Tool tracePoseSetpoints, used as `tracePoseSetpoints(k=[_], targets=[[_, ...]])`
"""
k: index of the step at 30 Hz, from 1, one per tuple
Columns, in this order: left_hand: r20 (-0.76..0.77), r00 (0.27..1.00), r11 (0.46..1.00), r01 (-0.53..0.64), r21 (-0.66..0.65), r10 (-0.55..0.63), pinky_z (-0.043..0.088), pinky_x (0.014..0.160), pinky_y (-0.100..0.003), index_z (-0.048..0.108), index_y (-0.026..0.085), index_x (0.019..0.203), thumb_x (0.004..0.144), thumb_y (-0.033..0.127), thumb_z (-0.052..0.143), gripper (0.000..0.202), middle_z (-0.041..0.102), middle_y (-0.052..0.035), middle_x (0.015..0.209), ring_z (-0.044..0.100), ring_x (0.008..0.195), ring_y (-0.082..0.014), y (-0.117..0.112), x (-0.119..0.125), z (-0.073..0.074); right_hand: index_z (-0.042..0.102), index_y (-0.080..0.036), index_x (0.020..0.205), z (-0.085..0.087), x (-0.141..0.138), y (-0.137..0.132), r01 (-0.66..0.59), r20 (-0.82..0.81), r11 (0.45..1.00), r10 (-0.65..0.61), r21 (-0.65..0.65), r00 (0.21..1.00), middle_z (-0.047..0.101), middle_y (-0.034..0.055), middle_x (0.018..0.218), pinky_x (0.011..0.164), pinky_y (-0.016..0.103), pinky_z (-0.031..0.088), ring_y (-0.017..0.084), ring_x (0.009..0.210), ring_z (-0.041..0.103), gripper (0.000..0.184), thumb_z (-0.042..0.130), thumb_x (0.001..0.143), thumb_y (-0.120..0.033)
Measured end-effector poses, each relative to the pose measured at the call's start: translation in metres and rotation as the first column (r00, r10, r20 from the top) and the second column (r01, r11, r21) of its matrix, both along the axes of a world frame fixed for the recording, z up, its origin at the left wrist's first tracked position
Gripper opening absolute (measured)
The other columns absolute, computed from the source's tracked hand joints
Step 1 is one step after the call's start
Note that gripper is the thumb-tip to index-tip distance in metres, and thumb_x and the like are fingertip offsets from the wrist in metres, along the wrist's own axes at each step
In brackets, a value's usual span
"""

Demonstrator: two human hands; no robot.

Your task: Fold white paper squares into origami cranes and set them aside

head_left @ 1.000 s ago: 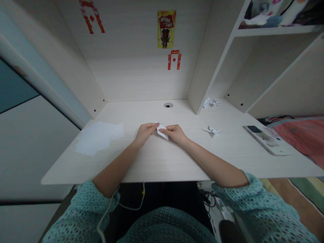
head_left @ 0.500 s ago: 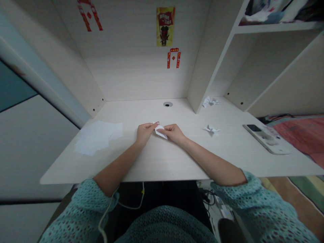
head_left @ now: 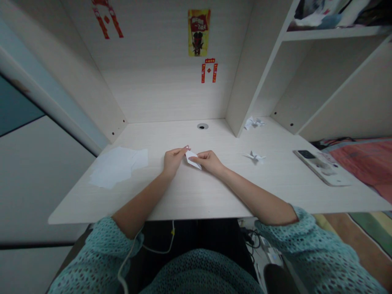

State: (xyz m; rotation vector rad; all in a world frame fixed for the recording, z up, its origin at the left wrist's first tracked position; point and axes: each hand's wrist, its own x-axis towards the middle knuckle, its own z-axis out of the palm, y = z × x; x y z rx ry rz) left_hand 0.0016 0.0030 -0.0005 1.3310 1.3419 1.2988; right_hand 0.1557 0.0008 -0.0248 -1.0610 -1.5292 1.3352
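A small folded piece of white paper (head_left: 193,161) is held just above the desk, between my two hands. My left hand (head_left: 174,160) pinches its upper left corner with thumb and fingertips. On the other side, my right hand (head_left: 208,161) grips it, the thumb lying across its front face and the fingers behind. The paper slants down to the right. Its back and the edges under my fingers are hidden.
Loose white paper sheets (head_left: 119,165) lie at the desk's left. To the right are a folded paper crane (head_left: 255,157), more folded paper shapes (head_left: 254,123) by the upright divider (head_left: 260,69), and a phone (head_left: 306,155) on a pale flat object.
My left hand has shifted slightly left, its fingertips now at the paper's corner and covering less of it. My right hand keeps its grip.
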Motion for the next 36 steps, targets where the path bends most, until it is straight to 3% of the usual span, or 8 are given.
tracePoseSetpoints(k=[6,8,11,14,19,23,28,36], targets=[[0.067,0.993,0.995,-0.097,-0.011,0.098,0.035,0.055,-0.023,0.071,0.018,0.088,0.071,0.063,0.053,0.051,0.069,-0.0089,0.085,0.056,0.075,-0.0166,0.010,-0.014,-0.001,0.062,-0.012,0.059,-0.002,-0.001,0.001,0.059,-0.023,0.998,-0.060,-0.010,0.998,0.043,-0.0033,0.048,0.045,0.023,0.019,0.006,0.046,0.030,0.042,0.067,0.059,-0.054],[0.011,1.000,1.000,-0.016,-0.013,0.016,0.036,0.056,-0.023,0.070,0.019,0.094,0.070,0.062,0.054,0.052,0.069,-0.0091,0.090,0.056,0.079,-0.0174,0.009,-0.015,0.000,0.061,-0.013,0.057,-0.001,0.000,0.003,0.139,-0.083,0.990,-0.139,-0.008,0.987,0.043,-0.0030,0.049,0.046,0.023,0.020,0.007,0.048,0.032,0.042,0.066,0.060,-0.054],[-0.101,0.987,0.991,0.124,-0.053,-0.129,0.036,0.056,-0.024,0.071,0.018,0.080,0.067,0.060,0.059,0.045,0.069,-0.0070,0.081,0.056,0.072,-0.0171,0.004,-0.009,-0.001,0.062,-0.013,0.059,0.000,0.002,0.007,0.198,-0.142,0.980,-0.194,0.014,0.971,0.047,-0.0021,0.053,0.050,0.024,0.025,0.008,0.052,0.036,0.041,0.066,0.061,-0.054],[-0.157,0.959,0.972,0.237,-0.008,-0.235,0.038,0.060,-0.024,0.070,0.017,0.068,0.066,0.054,0.063,0.038,0.068,-0.0042,0.071,0.056,0.067,-0.0158,0.000,-0.001,-0.004,0.064,-0.013,0.061,0.002,0.002,0.007,0.213,-0.162,0.976,-0.203,0.048,0.966,0.051,-0.0008,0.057,0.055,0.025,0.029,0.010,0.056,0.040,0.039,0.068,0.061,-0.052],[-0.153,0.952,0.961,0.275,0.039,-0.266,0.040,0.062,-0.025,0.068,0.017,0.065,0.068,0.050,0.063,0.033,0.066,-0.0036,0.069,0.056,0.064,-0.0151,-0.002,0.000,-0.006,0.065,-0.013,0.063,0.006,0.000,0.003,0.137,-0.251,0.989,-0.146,-0.051,0.957,0.056,0.0005,0.061,0.058,0.025,0.032,0.010,0.059,0.044,0.035,0.071,0.058,-0.047],[-0.247,0.920,0.944,0.327,0.052,-0.305,0.039,0.062,-0.025,0.068,0.018,0.065,0.069,0.046,0.063,0.029,0.066,-0.0026,0.068,0.054,0.062,-0.0138,-0.002,-0.003,-0.004,0.066,-0.013,0.066,0.010,0.001,0.003,0.068,-0.313,0.992,-0.098,-0.107,0.945,0.058,0.0014,0.063,0.059,0.025,0.033,0.010,0.060,0.046,0.035,0.070,0.060,-0.047],[-0.340,0.885,0.928,0.363,0.081,-0.317,0.038,0.063,-0.025,0.066,0.018,0.062,0.071,0.042,0.060,0.026,0.062,-0.0009,0.062,0.054,0.063,-0.0143,-0.001,-0.005,-0.004,0.066,-0.011,0.067,0.007,0.004,0.006,0.027,-0.192,0.998,-0.037,-0.054,0.981,0.058,0.0011,0.062,0.058,0.025,0.032,0.010,0.058,0.045,0.040,0.074,0.054,-0.048],[-0.329,0.845,0.893,0.451,0.012,-0.422,0.037,0.062,-0.024,0.063,0.016,0.062,0.070,0.042,0.060,0.027,0.058,0.0000,0.062,0.051,0.063,-0.0132,0.002,-0.006,-0.008,0.058,-0.012,0.060,0.004,0.011,0.013,-0.020,-0.051,0.997,0.024,0.077,0.998,0.050,-0.0026,0.057,0.052,0.023,0.025,0.008,0.054,0.038,0.042,0.070,0.057,-0.052]])
